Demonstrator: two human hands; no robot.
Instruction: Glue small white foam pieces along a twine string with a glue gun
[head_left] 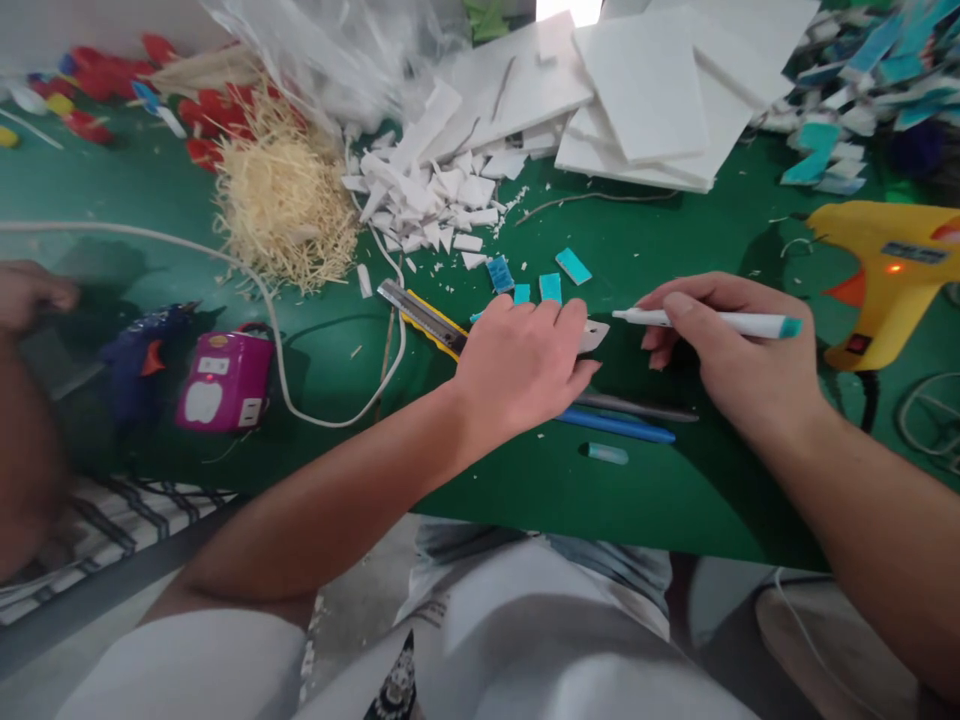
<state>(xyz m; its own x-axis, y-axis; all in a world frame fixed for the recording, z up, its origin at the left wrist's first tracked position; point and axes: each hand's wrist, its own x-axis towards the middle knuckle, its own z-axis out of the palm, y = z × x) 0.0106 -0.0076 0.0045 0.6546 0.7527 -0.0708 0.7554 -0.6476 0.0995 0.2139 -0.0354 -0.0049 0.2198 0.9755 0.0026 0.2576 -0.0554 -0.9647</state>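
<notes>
The person's right hand (757, 380) is closed around a slim white marker with a teal end (754, 324), thumb and fingers meeting on its barrel. Its tip points left, just apart from a small flat white piece (596, 335) that shows past the fingers of the left hand (521, 355). That left hand lies palm down, fingers bent; it hides most of what is beneath, so one cannot tell whether it pinches the white piece or only presses on it.

Nearest the table edge lies a translucent teal cap (606, 454), then a blue pen (622, 425) and a dark grey metal rod (649, 406), their left ends reaching toward the left hand. A yellow and grey box cutter (424, 315) slants in from the left, its lower end disappearing at that hand. A white cord (281, 370) loops near the cutter.

To the left are a magenta power adaptor (225, 380), a dark blue glue gun (146, 350) and another person's hand (37, 295); to the right, a yellow glue gun (889, 280).

Just beyond the left fingertips lie small blue foam tiles (573, 266). Farther off are white foam scraps (442, 200), pale shredded straw (289, 210) and stacked white foam boards (645, 90).
</notes>
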